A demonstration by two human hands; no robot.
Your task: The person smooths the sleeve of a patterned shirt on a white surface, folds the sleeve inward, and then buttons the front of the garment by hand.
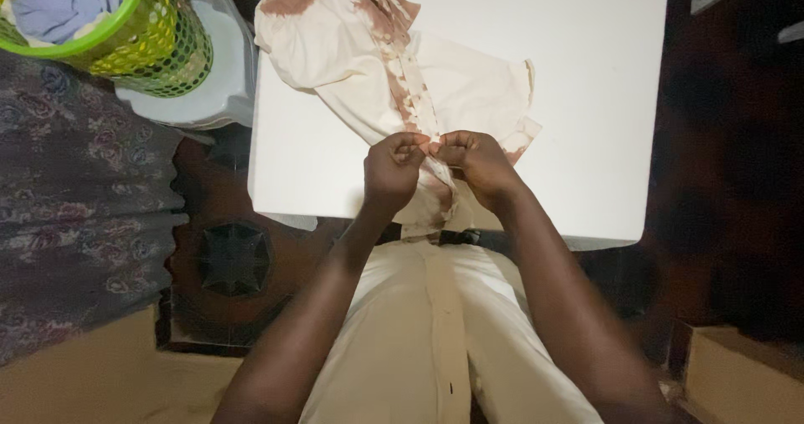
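Note:
A cream shirt (469, 85) with reddish-brown blotches lies spread on a white table (603, 97), its button strip running down the middle toward me. My left hand (392, 171) and my right hand (479, 163) meet over the lower part of that strip. Both pinch the fabric at the placket, fingertips touching each other. The shirt's hem hangs over the table's near edge, under my wrists.
A green mesh laundry basket (159, 43) holding blue cloth stands on a white stool at the upper left. Floral fabric (75, 198) covers the left side. A dark round object (234, 258) lies on the floor. A cardboard box (737, 370) sits at the lower right.

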